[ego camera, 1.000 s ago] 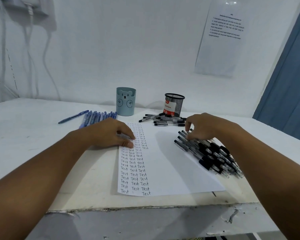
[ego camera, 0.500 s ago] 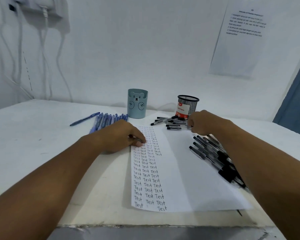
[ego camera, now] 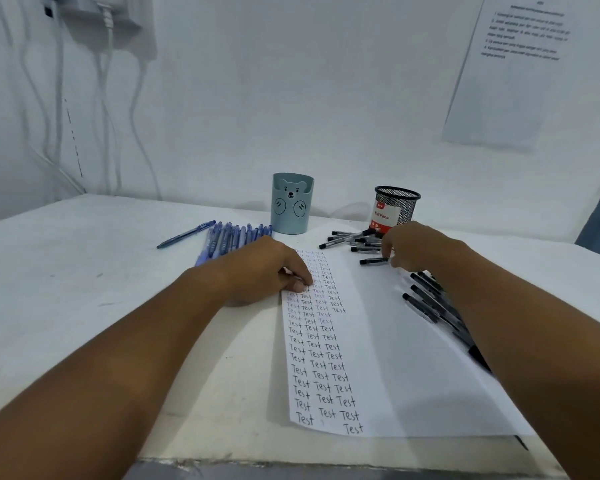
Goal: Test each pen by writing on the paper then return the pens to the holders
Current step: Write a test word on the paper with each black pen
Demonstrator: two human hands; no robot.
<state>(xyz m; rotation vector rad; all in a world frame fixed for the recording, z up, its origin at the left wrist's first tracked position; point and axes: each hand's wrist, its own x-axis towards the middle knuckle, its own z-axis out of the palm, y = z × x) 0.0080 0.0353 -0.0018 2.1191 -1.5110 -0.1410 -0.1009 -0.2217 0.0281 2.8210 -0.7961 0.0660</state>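
Just hands (ego camera: pixel 267 271) at paper (ego camera: pixel 378 341) edges.

Open table surface (ego camera: pixel 84 289) lies left of the left forearm, unobstructed. The far edge is blocked by 2 upright holders: the bear holder (ego camera: pixel 291 204) and the mesh holder (ego camera: pixel 395 207), with a bare gap between them. Blue pens (ego camera: pixel 229 237) lie in a row just left of the bear holder. Loose black pens (ego camera: pixel 354 240) are scattered before the mesh holder. A black pen pile (ego camera: pixel 430 299) occupies the paper's (ego camera: pixel 388 358) right side; its centre is bare.
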